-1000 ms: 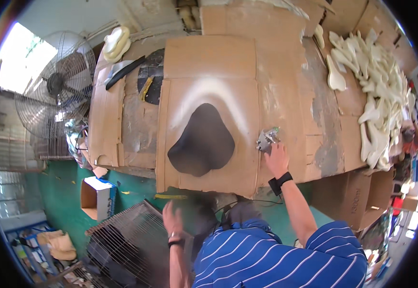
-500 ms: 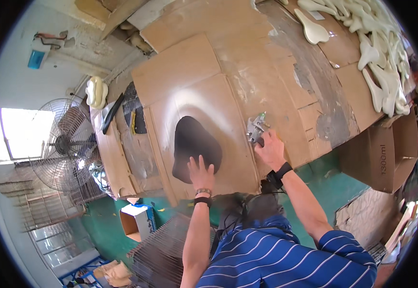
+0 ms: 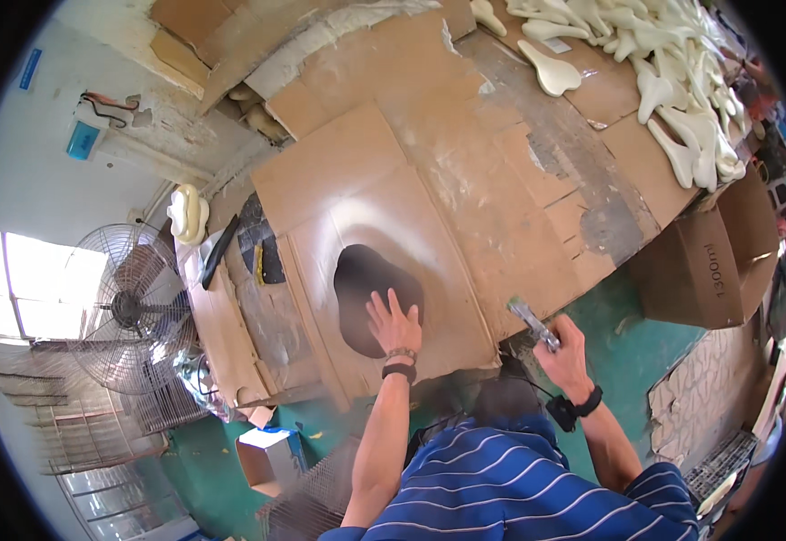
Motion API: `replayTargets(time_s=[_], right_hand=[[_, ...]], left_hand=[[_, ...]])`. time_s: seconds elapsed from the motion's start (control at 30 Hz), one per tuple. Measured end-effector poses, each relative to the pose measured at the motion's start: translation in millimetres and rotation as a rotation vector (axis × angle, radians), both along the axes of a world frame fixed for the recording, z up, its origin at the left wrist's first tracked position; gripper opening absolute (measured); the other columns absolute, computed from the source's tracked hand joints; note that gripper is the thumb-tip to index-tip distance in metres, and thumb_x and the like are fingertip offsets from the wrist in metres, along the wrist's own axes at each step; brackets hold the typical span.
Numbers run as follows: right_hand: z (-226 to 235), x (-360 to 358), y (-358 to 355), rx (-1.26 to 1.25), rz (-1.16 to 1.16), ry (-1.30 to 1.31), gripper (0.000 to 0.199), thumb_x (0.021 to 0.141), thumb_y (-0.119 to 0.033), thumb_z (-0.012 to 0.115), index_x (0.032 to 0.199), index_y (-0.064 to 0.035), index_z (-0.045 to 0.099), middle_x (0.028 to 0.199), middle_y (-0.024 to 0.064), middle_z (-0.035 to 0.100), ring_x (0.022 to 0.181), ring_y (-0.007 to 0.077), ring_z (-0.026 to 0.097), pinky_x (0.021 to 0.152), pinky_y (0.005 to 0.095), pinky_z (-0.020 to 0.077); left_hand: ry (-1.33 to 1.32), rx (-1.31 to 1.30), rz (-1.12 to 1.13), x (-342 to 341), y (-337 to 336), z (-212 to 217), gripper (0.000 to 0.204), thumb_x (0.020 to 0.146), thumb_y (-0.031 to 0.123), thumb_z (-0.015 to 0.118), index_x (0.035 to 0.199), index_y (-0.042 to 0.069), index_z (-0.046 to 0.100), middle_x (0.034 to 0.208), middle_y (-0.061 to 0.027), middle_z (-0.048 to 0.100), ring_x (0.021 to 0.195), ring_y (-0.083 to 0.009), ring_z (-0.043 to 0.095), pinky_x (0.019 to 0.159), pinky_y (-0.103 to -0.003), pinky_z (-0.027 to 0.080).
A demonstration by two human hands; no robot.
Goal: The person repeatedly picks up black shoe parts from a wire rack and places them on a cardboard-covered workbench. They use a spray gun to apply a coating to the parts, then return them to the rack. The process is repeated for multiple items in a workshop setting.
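Observation:
A flat black piece of sheet material, rounded and wider at one end, lies on the cardboard. My left hand rests on its near right part with fingers spread. Off the table's front edge, my right hand is closed around a silver metal tool shaped like a small spray gun, with a green tip. Its grip is hidden in my fingers. Around the black piece, the cardboard sheet has a pale, shiny halo.
Cream saddle-shaped foam pieces are heaped at the far right; one foam piece lies apart. A standing fan is at the left, near a black elongated piece. An open cardboard box stands right of the table.
My right hand has lifted the silver tool off the cardboard and drawn it back past the table's front edge. The left hand stays on the black piece. The view has shifted slightly.

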State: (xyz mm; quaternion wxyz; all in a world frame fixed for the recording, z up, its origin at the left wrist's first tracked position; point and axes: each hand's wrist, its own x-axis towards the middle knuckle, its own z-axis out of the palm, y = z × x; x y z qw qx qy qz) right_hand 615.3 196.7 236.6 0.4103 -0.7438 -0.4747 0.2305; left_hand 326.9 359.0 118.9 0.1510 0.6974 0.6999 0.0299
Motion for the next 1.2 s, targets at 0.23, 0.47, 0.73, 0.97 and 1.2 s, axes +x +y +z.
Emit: replayTargets(time_s=[0.23, 0.47, 0.73, 0.97, 1.2], right_hand=[[38, -48, -67, -0.013, -0.114, -0.041, 0.019, 0.068, -0.001, 0.064, 0.073, -0.0012, 0.046, 0.068, 0.0135, 0.045, 0.058, 0.0289, 0.046, 0.054, 0.0392, 0.0355], [108, -101, -112, -0.06, -0.152, 0.034, 0.021, 0.077, -0.006, 0.065, 0.097, 0.0008, 0.067, 0.07, 0.0081, 0.055, 0.061, 0.0187, 0.052, 0.057, 0.0332, 0.0399], [182, -105, -133, 0.013, 0.212, -0.112, 0.037, 0.074, 0.004, 0.062, 0.111, 0.0021, 0.067, 0.092, 0.0152, 0.068, 0.07, 0.0245, 0.063, 0.062, 0.0325, 0.0483], [228, -112, -121, -0.034, 0.363, 0.218, 0.06, 0.08, 0.01, 0.062, 0.139, 0.0015, 0.057, 0.114, 0.0212, 0.071, 0.085, 0.0242, 0.071, 0.076, 0.0347, 0.0557], [255, -108, -108, -0.081, 0.479, -0.023, 0.063, 0.082, -0.001, 0.078, 0.141, -0.0003, 0.056, 0.104, 0.0205, 0.07, 0.085, 0.0343, 0.069, 0.077, 0.0357, 0.0546]], left_hand=[[0.084, 0.037, -0.095, -25, -9, -15, 0.077, 0.097, 0.052, 0.058, 0.161, 0.017, 0.032, 0.169, -0.0231, 0.013, 0.154, -0.0456, 0.017, 0.117, -0.067, 0.024], [-0.069, 0.116, -0.098, -27, 3, -6, 0.071, 0.097, 0.047, 0.062, 0.156, 0.014, 0.04, 0.167, -0.0223, 0.022, 0.153, -0.0444, 0.02, 0.117, -0.064, 0.028], [-0.162, 0.143, -0.05, -66, -48, 6, 0.055, 0.092, 0.034, 0.068, 0.137, 0.005, 0.057, 0.16, -0.0151, 0.035, 0.153, -0.0378, 0.023, 0.12, -0.061, 0.023], [-0.223, 0.081, -0.029, -82, -76, -6, 0.05, 0.089, 0.03, 0.071, 0.131, 0.005, 0.059, 0.155, -0.0142, 0.043, 0.149, -0.0378, 0.03, 0.118, -0.06, 0.027], [-0.4, 0.215, 0.039, -93, -84, -6, 0.046, 0.086, 0.018, 0.071, 0.129, 0.006, 0.059, 0.148, -0.0178, 0.049, 0.142, -0.0393, 0.041, 0.116, -0.053, 0.035]])
